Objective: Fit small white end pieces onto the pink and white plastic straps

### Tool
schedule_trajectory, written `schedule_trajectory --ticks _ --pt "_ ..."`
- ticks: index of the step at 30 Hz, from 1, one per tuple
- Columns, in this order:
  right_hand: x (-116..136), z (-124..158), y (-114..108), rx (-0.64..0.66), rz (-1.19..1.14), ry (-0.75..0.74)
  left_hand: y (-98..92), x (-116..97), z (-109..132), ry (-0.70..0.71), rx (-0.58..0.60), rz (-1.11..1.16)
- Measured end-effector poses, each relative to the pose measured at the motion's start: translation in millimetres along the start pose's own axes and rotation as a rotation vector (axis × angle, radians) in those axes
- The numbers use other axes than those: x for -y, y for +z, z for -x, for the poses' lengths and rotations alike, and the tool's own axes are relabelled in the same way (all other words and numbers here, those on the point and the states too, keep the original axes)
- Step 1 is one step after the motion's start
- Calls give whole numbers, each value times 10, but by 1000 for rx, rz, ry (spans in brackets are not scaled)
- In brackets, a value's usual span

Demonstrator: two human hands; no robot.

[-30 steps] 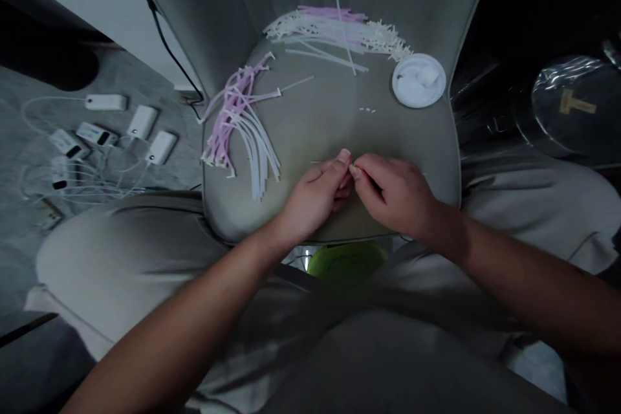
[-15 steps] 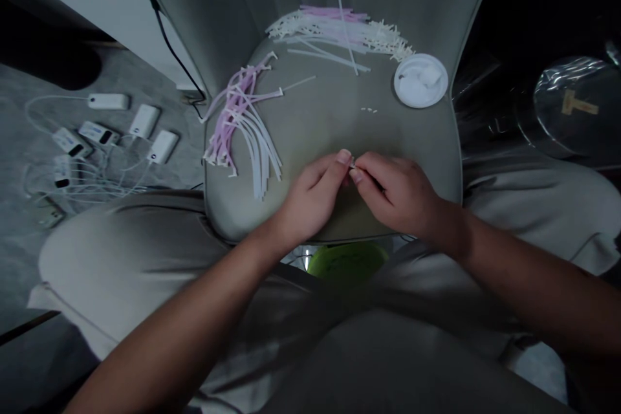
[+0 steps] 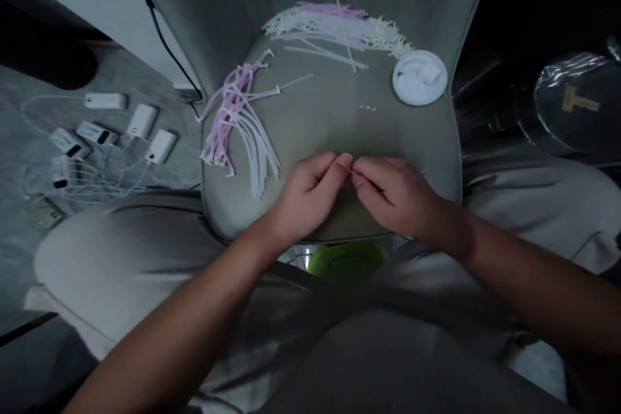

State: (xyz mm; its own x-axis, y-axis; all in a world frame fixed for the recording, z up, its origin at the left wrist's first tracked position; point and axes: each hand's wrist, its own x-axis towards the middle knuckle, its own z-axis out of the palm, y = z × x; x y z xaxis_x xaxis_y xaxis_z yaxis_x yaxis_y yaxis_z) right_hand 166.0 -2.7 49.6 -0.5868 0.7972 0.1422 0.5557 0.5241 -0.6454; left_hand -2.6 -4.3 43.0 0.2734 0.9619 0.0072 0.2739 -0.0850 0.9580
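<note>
Lower fingers of my left hand point(image 3: 313, 191) have tucked mostly from view, both it and my right hand point(image 3: 398, 191) pinching a tiny pale piece point(image 3: 350, 172) nearer me than the white bowl point(image 3: 420, 101), held close presumably for steadiness.

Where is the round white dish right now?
Head view: the white dish sits on the right side of the chair seat, beside the right end of the strip pile.

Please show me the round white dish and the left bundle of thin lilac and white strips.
Round white dish point(image 3: 418, 101): head view, lower rim.
Left bundle of thin lilac and white strips point(image 3: 232, 98): head view, lilac middle.
</note>
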Motion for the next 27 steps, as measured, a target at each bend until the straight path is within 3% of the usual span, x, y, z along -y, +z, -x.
schedule_trajectory --ticks 14,27 --pt "10 -42 29 27 -81 176 57 109 19 67 -49 -205" --pt "75 -91 45 84 -607 472 64 195 54 192 -42 -417"
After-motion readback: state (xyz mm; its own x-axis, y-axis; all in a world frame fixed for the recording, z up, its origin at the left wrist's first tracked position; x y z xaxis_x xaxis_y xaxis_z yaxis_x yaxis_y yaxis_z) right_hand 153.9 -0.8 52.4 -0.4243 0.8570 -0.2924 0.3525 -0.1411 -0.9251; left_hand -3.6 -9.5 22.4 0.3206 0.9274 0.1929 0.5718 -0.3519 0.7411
